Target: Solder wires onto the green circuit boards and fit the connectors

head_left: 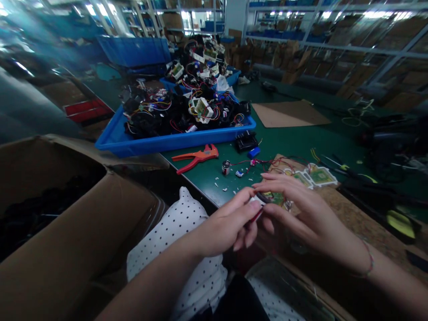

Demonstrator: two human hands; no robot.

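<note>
My left hand [236,218] is closed around a small white, red and black part [259,203] above the table's near edge. Its exact kind is hidden by the fingers. My right hand [301,207] reaches in from the other side, thumb and fingertips at the same part. Just behind the hands, a green circuit board [276,197] is partly covered. Beyond them stands a small black, white and red cylinder [226,167], and a blue-and-white piece [239,173] lies close by. Orange-handled wire strippers [197,157] rest farther left.
A blue tray [174,143] heaped with wired black parts sits behind the wire strippers. To the left is an open cardboard box [67,214]. Thin red wires [272,162], framed circuit boards [321,175], a black holder [246,141] and a cardboard sheet [290,113] lie on the green table.
</note>
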